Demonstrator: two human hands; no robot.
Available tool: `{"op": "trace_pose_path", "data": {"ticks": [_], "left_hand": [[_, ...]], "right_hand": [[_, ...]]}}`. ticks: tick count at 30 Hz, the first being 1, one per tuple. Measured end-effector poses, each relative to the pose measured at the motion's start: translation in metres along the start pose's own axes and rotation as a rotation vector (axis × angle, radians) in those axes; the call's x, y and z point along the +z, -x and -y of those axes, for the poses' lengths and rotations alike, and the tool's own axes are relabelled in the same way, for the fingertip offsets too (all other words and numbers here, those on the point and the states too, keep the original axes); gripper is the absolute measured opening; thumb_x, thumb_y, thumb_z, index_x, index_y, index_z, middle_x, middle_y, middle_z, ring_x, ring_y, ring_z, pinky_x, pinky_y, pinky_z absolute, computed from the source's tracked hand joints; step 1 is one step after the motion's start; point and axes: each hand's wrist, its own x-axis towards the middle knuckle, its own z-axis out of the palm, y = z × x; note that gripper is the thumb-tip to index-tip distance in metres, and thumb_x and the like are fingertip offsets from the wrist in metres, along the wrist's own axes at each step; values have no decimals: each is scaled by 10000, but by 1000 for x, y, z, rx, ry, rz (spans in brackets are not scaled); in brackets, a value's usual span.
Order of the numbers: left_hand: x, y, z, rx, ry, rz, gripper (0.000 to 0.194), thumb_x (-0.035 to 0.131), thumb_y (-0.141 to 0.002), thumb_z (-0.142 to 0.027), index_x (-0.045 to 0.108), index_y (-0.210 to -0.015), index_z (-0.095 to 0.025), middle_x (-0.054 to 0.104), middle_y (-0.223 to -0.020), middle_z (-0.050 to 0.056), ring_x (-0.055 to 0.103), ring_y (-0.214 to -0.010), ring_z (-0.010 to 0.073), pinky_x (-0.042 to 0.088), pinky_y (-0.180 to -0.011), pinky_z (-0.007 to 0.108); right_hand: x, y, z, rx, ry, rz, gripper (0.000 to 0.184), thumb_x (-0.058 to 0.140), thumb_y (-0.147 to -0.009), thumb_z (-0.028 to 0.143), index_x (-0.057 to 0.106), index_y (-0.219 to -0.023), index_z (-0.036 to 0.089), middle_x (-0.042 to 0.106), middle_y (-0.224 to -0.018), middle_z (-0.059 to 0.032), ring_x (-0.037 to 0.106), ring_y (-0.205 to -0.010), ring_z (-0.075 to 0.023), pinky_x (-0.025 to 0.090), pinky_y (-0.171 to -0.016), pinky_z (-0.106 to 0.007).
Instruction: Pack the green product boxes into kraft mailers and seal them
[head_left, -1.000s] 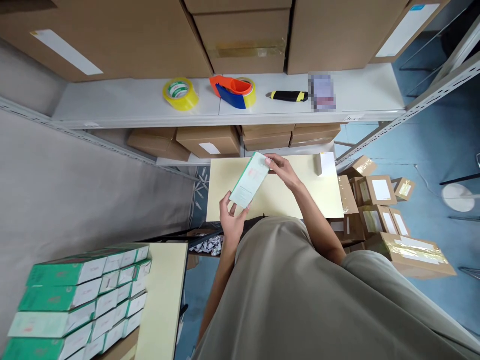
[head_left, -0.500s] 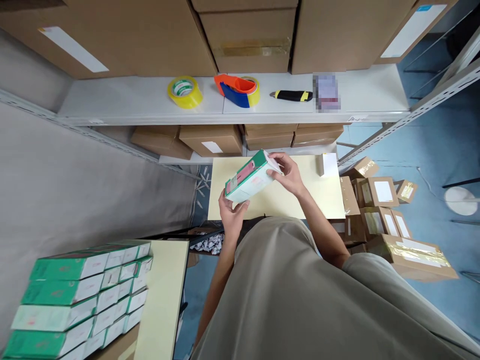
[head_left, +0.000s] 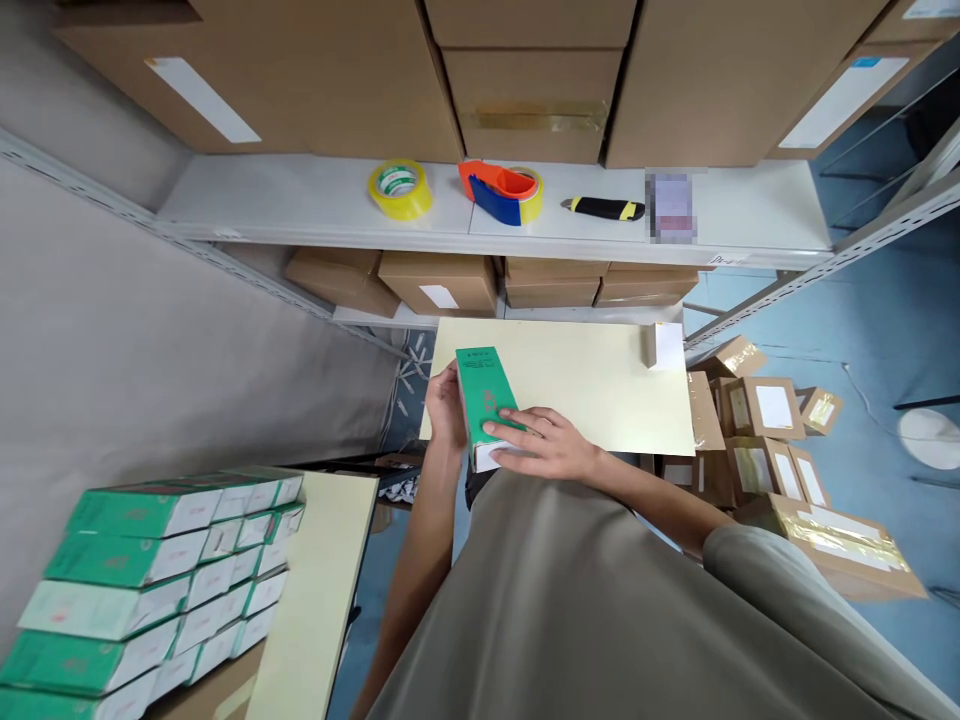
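Observation:
A long green-and-white carton (head_left: 484,390) is tilted above the front left of the cream tabletop (head_left: 577,390), its green printed face turned up. My left hand (head_left: 448,408) grips its left side; the fingers are partly hidden behind it. Across the near end of the green face lie the outstretched, spread fingers of my right hand (head_left: 546,443). The white end flap of the carton shows just under those fingers.
A stack of similar cartons (head_left: 120,555) stands on another table at lower left. On the shelf (head_left: 300,205) lie a tape roll (head_left: 401,189), a tape dispenser (head_left: 501,192) and a utility knife (head_left: 604,208). A small white box (head_left: 666,346) sits at the tabletop's right; brown parcels (head_left: 769,408) lie beyond.
The carton has turned, bringing its green face up and its white end toward my body. My right hand has moved from its upper right end onto the near part. The camera view has shifted slightly.

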Motion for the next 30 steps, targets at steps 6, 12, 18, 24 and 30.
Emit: {"op": "trace_pose_path", "data": {"ticks": [6,12,18,24,30], "left_hand": [[-23,10,22,-64,-19,-81,334,798,-783,-352,773,-1087,-216,851,-1058,67,795,-962,228,622,-914,344],[-14,42,34,-9,-243,-43,600,983,-693,-237,816,-1269,-254,841,-1177,62,793,-1032,211,631,-952,327],[-2,44,11,199,-492,-45,422,1110,-606,-300,796,-876,-216,648,-793,-35,643,-775,129,535,-743,225],[20,17,-24,365,-595,-4,529,1072,-698,-366,838,-1159,-254,622,-880,-17,601,-824,160,496,-743,250],[26,-45,-24,316,-704,-6,279,926,-715,-192,858,-980,-241,560,-769,-41,509,-719,148,418,-711,276]], "right_hand": [[-30,-23,-20,226,-145,-309,504,889,-946,615,751,-1367,375,655,-1677,-115,599,-1569,-414,539,-1203,-639],[-61,-54,-83,694,-490,-727,643,737,-960,827,720,-1325,298,771,-1408,-123,655,-1421,-372,613,-1083,-496],[-36,-49,-131,997,-616,-547,762,616,-946,970,738,-1030,222,764,-895,-53,738,-809,-220,657,-725,-325],[16,-36,-108,1360,-1108,-12,863,273,-1119,884,753,-1183,170,838,-1004,-116,774,-607,-192,653,-601,-279],[50,-22,-73,1499,-1532,273,959,104,-1154,790,769,-1192,100,854,-936,-173,684,-551,-175,574,-480,-224]]}}
